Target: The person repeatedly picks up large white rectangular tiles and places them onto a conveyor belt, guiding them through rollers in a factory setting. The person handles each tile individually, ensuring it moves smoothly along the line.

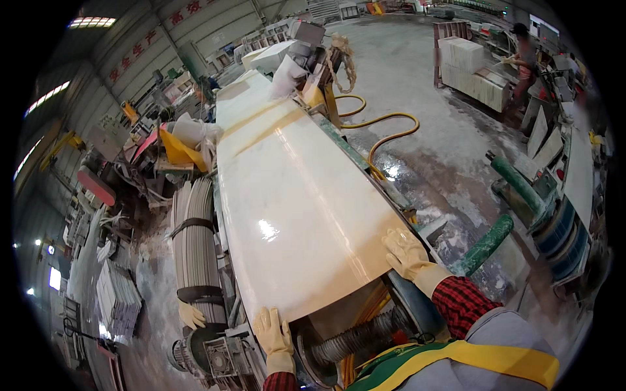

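A long, pale slab [306,215] with a wet, shiny surface and tan staining stretches away in front of me. My left hand [274,335], in a cream work glove, rests by the slab's near left corner with its fingers stretched out. At the near right corner my right hand [409,254], gloved alike, lies with fingers spread over the edge. Neither hand is closed around anything. Below the slab's near end, between my arms, is a ribbed grey roller [355,340]. A loose cream glove [191,314] lies left of my left hand.
Strapped strips [193,241] stand along the left side, above a motor [208,355]. On the right, a yellow hose [394,118] curls over the wet floor, and green-ended rollers [486,244] stick out. Farther off, a person [523,62] works beside stacked white slabs [462,55].
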A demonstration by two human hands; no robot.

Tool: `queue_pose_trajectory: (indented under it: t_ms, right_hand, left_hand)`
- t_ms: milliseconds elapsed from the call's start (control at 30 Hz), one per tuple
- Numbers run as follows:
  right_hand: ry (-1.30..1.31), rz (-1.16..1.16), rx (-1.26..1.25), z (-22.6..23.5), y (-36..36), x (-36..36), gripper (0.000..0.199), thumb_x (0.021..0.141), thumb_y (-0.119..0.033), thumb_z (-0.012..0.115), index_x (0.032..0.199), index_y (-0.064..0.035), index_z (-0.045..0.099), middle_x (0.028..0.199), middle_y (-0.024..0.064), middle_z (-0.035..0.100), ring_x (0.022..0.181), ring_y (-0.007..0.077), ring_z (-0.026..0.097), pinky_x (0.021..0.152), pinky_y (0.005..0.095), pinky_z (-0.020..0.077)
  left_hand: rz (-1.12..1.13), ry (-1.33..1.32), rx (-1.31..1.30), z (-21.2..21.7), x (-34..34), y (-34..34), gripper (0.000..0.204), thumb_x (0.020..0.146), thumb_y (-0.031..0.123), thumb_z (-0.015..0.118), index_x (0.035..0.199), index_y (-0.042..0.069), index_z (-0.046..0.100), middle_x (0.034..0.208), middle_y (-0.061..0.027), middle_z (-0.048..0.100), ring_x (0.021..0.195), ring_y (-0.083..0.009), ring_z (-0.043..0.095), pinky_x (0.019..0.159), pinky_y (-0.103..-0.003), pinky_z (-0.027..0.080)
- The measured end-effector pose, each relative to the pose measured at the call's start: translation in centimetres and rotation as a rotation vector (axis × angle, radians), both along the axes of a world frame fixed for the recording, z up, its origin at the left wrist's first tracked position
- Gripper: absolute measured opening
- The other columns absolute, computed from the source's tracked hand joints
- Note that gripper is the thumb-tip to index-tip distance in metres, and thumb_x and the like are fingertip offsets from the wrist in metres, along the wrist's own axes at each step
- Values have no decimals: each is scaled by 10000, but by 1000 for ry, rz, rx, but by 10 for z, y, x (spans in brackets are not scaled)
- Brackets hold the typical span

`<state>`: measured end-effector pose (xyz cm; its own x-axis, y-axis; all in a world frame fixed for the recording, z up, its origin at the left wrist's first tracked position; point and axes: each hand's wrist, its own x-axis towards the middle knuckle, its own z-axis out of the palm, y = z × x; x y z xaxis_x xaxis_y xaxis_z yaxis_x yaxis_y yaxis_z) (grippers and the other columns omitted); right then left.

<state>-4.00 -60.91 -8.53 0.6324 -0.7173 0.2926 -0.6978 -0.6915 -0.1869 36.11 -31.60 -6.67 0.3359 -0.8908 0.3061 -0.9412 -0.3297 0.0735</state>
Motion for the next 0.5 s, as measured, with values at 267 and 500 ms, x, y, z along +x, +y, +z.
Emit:
queue_pose_trajectory:
  t_ms: [267, 500]
  right_hand:
    - [-3, -26, -80, -17, -8, 7, 430, 975, -224, 648, 1375, -68, 653, 1471, 170, 623, 1412, 366, 552, 1212, 500, 427]
    - [-191, 12, 137, -2, -4, 0, 428, 975, -190, 649, 1389, -80, 647, 1496, 194, 605, 1430, 420, 535, 1232, 525, 419]
  left_hand:
    - [-235, -57, -254, -12, 8, 9, 480, 1010, 245, 681, 1390, -46, 645, 1408, -355, 658, 1371, -560, 570, 1222, -634, 392]
    - [-150, 67, -130, -9, 5, 10, 467, 1083, 250, 647, 1466, -17, 664, 1533, -373, 581, 1380, -572, 559, 1202, -615, 431]
